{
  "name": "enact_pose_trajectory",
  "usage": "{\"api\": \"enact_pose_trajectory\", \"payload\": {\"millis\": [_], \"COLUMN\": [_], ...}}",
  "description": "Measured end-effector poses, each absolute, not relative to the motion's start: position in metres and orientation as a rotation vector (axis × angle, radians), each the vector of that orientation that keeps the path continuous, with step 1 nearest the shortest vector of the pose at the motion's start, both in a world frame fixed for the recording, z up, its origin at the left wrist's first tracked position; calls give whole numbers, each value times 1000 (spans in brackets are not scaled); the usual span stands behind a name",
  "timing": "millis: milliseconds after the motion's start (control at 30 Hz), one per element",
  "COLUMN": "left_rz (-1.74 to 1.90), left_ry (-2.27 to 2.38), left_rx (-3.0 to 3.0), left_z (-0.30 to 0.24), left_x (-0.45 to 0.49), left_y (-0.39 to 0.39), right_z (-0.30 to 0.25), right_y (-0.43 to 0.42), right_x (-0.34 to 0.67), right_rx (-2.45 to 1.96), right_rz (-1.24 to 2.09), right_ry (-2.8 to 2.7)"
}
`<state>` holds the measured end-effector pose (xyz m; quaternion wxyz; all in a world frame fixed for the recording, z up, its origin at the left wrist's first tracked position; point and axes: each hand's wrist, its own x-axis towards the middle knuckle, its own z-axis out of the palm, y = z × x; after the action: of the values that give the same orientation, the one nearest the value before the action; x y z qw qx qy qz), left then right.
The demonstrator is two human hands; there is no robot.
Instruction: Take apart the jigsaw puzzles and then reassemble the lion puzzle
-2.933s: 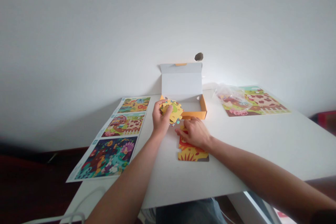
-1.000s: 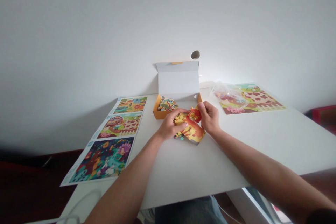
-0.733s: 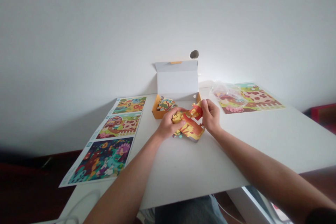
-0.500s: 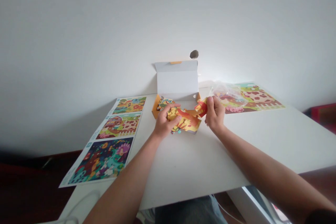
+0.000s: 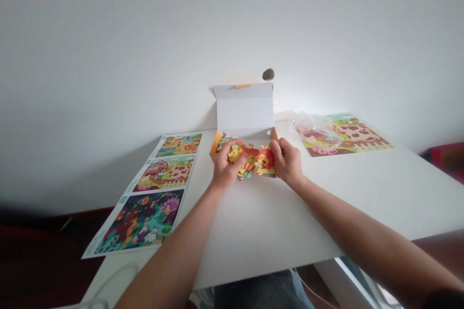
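Observation:
Several colourful jigsaw puzzle pieces [image 5: 247,152] are joined or stacked in my left hand [image 5: 227,163], its thumb over their front and its fingers behind. My right hand [image 5: 289,159] pinches a red and yellow puzzle piece [image 5: 266,160] between thumb and fingers, up against the right side of the left hand's pieces. Whether the two parts are locked together I cannot tell. Directly behind the hands stands an orange box [image 5: 213,147] with its white lid [image 5: 245,112] raised; more pieces show at its left, and its front is hidden by the hands.
On the left lies a sheet [image 5: 144,198] with three printed animal pictures. A farm picture [image 5: 362,133] lies at the back right, with a clear plastic bag [image 5: 313,128] on its left part. The white table [image 5: 275,231] meets the wall behind the box.
My right hand has moved left and slightly down, bringing its red and yellow piece against the pieces in my left hand. The left hand has stayed nearly in place.

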<state>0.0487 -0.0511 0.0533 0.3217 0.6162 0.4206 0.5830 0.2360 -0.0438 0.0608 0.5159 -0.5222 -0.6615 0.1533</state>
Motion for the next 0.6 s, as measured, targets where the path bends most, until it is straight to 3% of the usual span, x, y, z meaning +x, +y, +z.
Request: {"api": "enact_pose_trajectory", "payload": {"millis": [267,600], "left_rz": [1390,1111], "left_ry": [1023,908], "left_rx": [1829,2079], "left_z": [53,42], "left_x": [62,71], "left_y": [-59,-67], "right_z": [67,60], "right_y": [-51,-57], "right_x": [230,219], "right_rx": [-1210,-1066], "right_rz": [225,323], "right_ry": [-1789,-1382]}}
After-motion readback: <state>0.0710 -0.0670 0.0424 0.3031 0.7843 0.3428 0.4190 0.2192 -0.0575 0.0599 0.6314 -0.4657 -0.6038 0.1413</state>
